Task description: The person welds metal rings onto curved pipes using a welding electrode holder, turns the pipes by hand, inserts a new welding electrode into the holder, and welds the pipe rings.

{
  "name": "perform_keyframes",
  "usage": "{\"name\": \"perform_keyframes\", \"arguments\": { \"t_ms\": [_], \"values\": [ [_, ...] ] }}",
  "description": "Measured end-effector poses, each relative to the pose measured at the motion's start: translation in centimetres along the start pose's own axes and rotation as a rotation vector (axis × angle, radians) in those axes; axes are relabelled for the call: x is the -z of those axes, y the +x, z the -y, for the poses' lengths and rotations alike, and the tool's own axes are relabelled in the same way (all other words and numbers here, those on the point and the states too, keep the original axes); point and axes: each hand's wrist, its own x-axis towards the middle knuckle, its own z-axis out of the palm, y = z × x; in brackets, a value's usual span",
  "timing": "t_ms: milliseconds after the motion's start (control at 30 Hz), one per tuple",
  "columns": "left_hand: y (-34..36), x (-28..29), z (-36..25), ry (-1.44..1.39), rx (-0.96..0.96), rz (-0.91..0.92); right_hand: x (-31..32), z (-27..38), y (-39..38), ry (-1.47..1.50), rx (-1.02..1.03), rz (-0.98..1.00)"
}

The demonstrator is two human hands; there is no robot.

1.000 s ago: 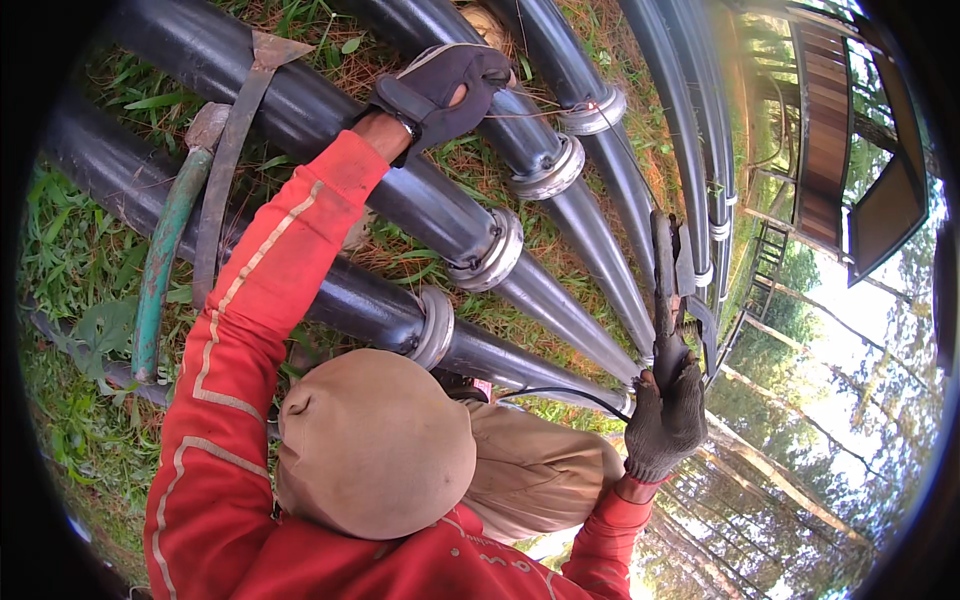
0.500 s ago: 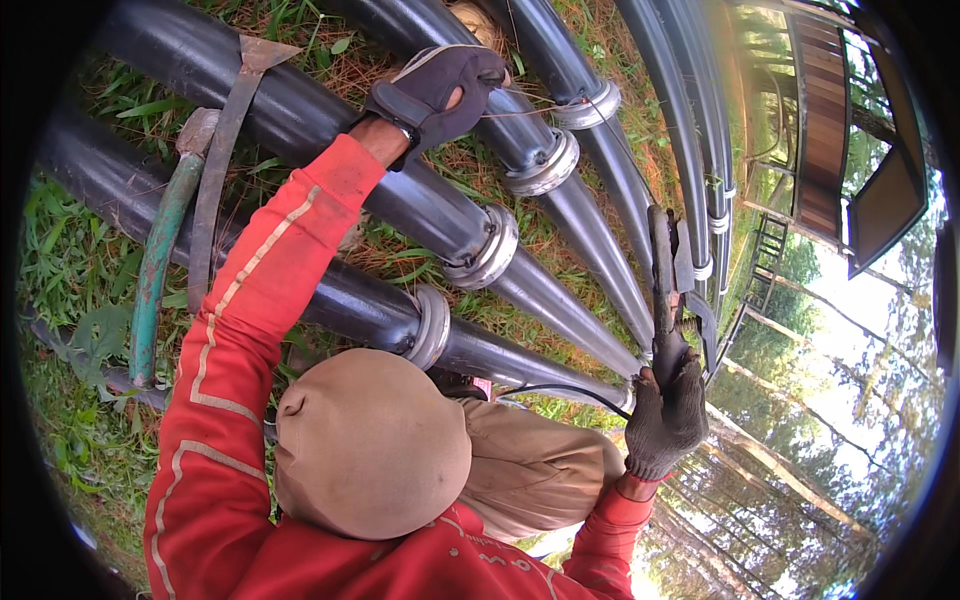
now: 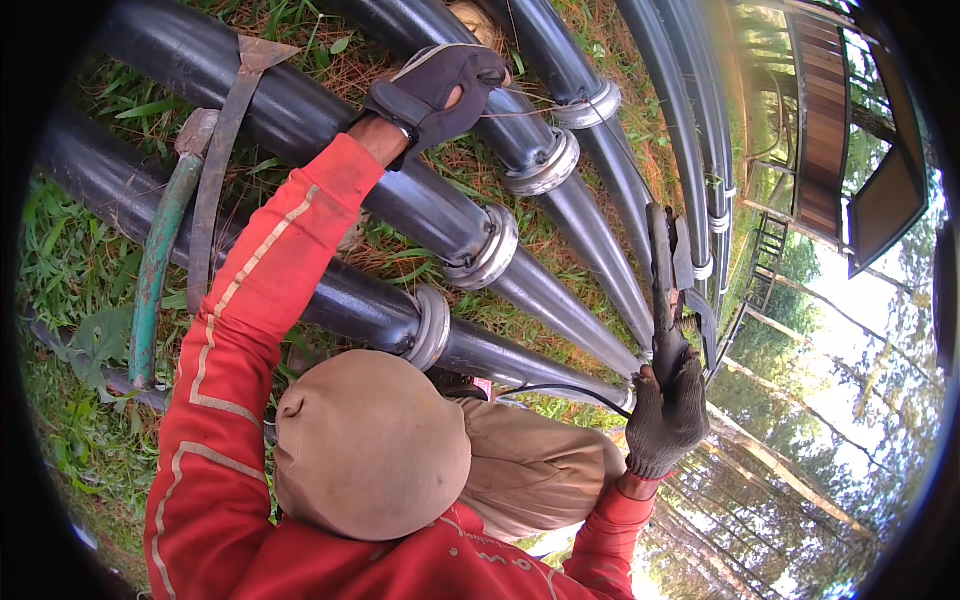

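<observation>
My left hand point(image 3: 440, 95), in a dark glove, lies over a black pipe point(image 3: 435, 205) with its fingers curled. What those fingers grip, if anything, is hidden. A dark knit glove covers my right hand point(image 3: 668, 415), which is closed round a welding electrode holder point(image 3: 672, 300) with a coil spring. A thin dark rod point(image 3: 622, 150) runs from the holder's jaws toward a pale collar point(image 3: 590, 106) on another pipe. The black cable point(image 3: 565, 388) reaches the right hand from below the pipes.
A hammer with a green handle point(image 3: 160, 270) and a rusty flat metal bar point(image 3: 215, 185) lie across the left pipes. Several black pipes with collars spread over grass point(image 3: 70, 260). My bent knees in tan trousers point(image 3: 375, 445) are close below. A wooden building point(image 3: 820, 120) stands at right.
</observation>
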Motion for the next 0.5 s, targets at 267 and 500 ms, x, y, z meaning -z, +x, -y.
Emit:
{"name": "perform_keyframes", "arguments": {
  "t_ms": [267, 500],
  "values": [
    [0.0, -0.5, 1.4, -0.077, -0.037, 0.024, -0.2, -0.4, 0.1, 0.002, 0.006, -0.010],
    [0.1, 0.0, -0.3, 0.039, 0.004, 0.008, 0.0, 0.0, 0.2, 0.003, -0.052, 0.010]
  ]
}}
